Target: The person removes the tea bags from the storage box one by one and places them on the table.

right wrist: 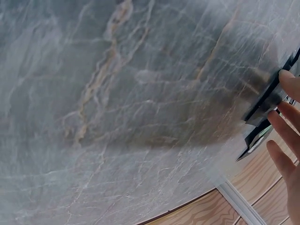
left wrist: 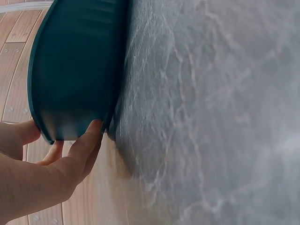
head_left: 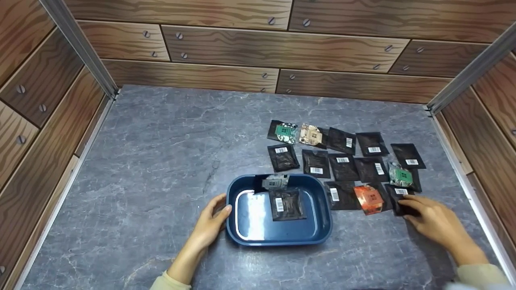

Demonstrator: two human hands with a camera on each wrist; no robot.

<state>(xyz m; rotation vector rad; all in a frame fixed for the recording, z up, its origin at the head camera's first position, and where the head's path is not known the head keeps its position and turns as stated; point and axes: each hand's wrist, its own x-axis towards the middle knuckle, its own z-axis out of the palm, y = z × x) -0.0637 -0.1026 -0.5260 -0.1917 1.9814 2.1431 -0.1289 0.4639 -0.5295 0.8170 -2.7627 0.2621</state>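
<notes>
My left hand (head_left: 209, 221) holds the left end of a blue plastic tub (head_left: 278, 243); in the left wrist view the thumb meets the rim and fingertips press the outer wall. Inside the tub, one black sachet (head_left: 296, 211) lies flat with its barcode up, and a grey-labelled sachet (head_left: 275, 182) leans on the far wall. At the right, my right hand (head_left: 437, 221) pinches a black sachet (head_left: 400, 191) at the near end of the group. In the right wrist view, thumb and fingers touch that dark sachet (right wrist: 266, 104); its far part is hidden.
Several black sachets with barcodes (head_left: 316, 164) lie in rough rows behind and right of the tub. Among them are green-labelled (head_left: 401, 176), cream (head_left: 311, 135) and orange (head_left: 370, 199) ones. Wood-patterned walls (head_left: 258, 44) border the grey marbled table (head_left: 161, 161).
</notes>
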